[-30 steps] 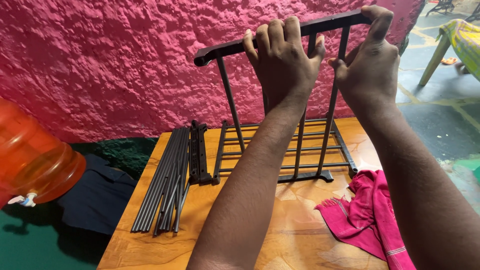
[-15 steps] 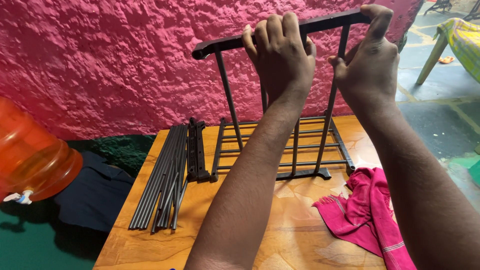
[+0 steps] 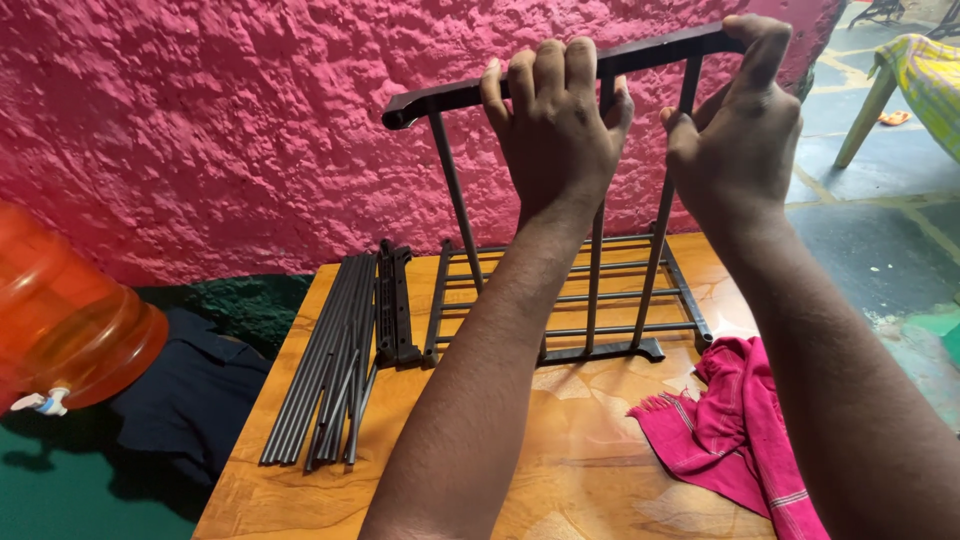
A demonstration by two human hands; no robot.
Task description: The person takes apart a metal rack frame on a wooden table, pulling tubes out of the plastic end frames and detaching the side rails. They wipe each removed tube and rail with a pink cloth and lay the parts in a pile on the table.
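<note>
Rough pink wall (image 3: 200,130) behind, wooden table (image 3: 560,450) below – a dark metal rack frame (image 3: 560,300) stands upright on it. Left hand (image 3: 555,130) and right hand (image 3: 735,135) both have fingers clamped over the frame's top bar (image 3: 440,98). Loose metal rods (image 3: 325,360) lie left of the frame, pink cloth (image 3: 740,430) to its right.

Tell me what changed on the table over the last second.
Almost nothing. Both hands, left and right, keep gripping the rack's black top bar, which barely shifted. The loose rods, pink cloth and orange jug stayed put.
</note>
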